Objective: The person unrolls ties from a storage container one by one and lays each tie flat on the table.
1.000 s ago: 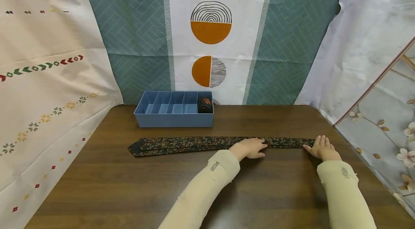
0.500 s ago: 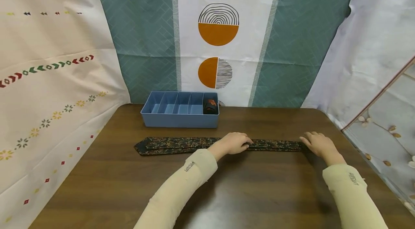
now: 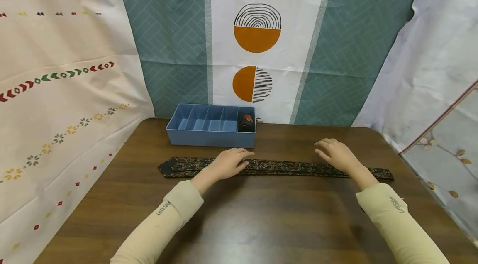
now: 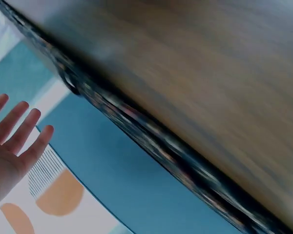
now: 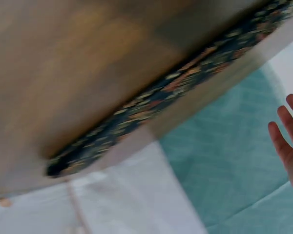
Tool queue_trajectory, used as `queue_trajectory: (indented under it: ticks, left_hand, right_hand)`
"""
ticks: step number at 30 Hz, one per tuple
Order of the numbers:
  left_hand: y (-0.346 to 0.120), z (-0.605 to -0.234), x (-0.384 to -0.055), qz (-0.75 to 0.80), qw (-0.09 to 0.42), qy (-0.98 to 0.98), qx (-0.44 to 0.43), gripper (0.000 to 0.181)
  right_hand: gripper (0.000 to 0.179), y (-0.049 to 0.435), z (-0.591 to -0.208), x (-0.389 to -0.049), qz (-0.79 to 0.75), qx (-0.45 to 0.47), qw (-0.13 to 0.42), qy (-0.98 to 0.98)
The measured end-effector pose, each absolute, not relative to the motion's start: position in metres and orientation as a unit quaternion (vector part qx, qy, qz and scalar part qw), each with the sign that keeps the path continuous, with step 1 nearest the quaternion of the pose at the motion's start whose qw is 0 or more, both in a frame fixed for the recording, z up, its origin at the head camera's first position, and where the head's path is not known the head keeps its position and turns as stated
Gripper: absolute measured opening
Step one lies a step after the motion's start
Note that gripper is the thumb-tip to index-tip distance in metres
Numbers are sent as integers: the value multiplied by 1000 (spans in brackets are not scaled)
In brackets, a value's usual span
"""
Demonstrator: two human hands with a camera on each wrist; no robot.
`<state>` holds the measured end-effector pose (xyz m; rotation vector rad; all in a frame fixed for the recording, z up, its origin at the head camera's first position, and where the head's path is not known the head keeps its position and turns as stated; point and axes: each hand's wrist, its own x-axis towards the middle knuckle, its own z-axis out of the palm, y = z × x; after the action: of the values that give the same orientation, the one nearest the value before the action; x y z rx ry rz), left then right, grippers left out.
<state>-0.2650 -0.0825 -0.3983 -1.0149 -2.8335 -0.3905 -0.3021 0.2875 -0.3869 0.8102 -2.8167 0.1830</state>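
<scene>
Beyond the necktie point(image 3: 284, 167), left hand point(image 3: 227, 162) and right hand point(image 3: 339, 157), fingers point(image 3: 242, 154) spread, a blue box point(image 3: 209, 138), perhaps a rolled tie point(image 3: 246, 124) inside.

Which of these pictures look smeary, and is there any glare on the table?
Head view: the tie looks fairly crisp, pale glare shows on the table near the bottom edge, and shadow darkens the wood beside the left sleeve; left wrist view: tie and table are streaked with blur, the left hand clearer; right wrist view: tie and table blurred too.
</scene>
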Motion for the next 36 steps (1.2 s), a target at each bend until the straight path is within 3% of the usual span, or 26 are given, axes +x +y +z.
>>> queue_trajectory:
  ticks: [6,18,36]
  left_hand:
    - [-127,-402,-252,-156,96,-941,-284,35]
    - [-175,-394,-251,-156,246,-936,-196,34]
    - [-169,-387,-324,-155,155,-964,-152,57]
  right_hand:
    - [34,254,-383,-303,76,315,118,-938]
    - [33,205,-386,-297,105,370,133,-913]
    - [28,161,-377,-300,134,406,159,-890]
